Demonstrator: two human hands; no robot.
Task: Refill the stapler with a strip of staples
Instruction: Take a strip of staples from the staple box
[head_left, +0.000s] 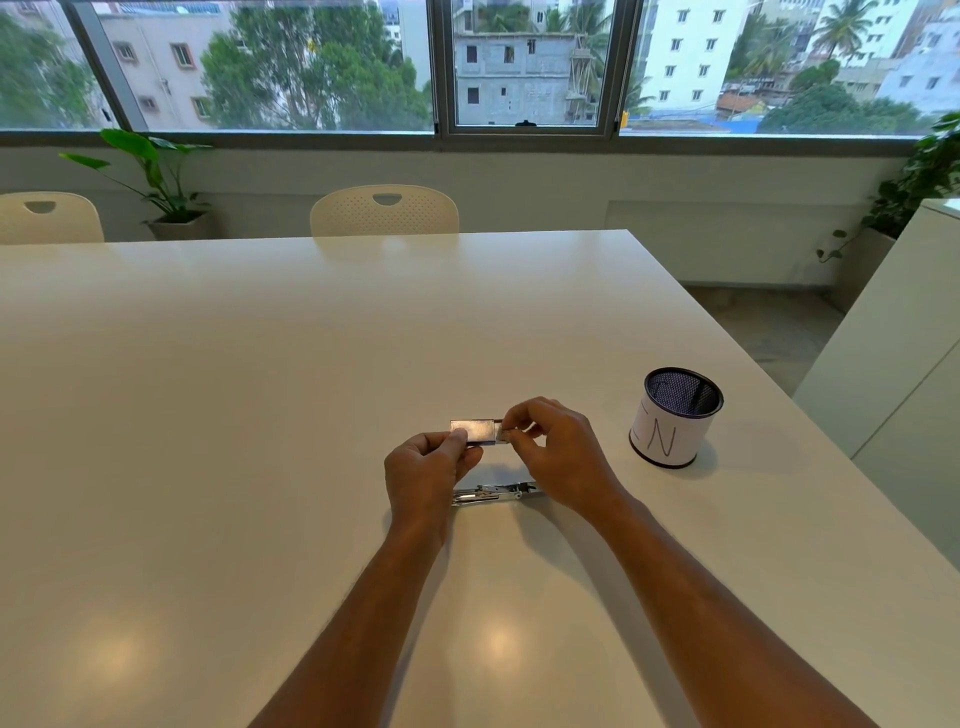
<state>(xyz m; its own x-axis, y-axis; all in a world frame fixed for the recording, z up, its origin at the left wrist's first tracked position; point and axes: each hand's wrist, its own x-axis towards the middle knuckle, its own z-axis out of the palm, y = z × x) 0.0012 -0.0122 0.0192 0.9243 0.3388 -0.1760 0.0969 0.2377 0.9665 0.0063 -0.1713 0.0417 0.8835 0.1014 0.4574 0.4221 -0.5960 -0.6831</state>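
A small grey staple box (475, 431) is held above the white table (260, 389). My left hand (428, 478) pinches its left end. My right hand (558, 452) grips the part sticking out of its right end, which looks like the inner tray or staples. Whether staples are visible I cannot tell. A metal stapler (493, 492) lies on the table just below and between my hands, its left end partly hidden by my left hand.
A mesh pen cup (675, 418) wrapped in white paper marked "N" stands to the right. White chairs (384, 210) stand at the table's far edge. A white cabinet (904, 338) is off the right side, and potted plants sit under the window.
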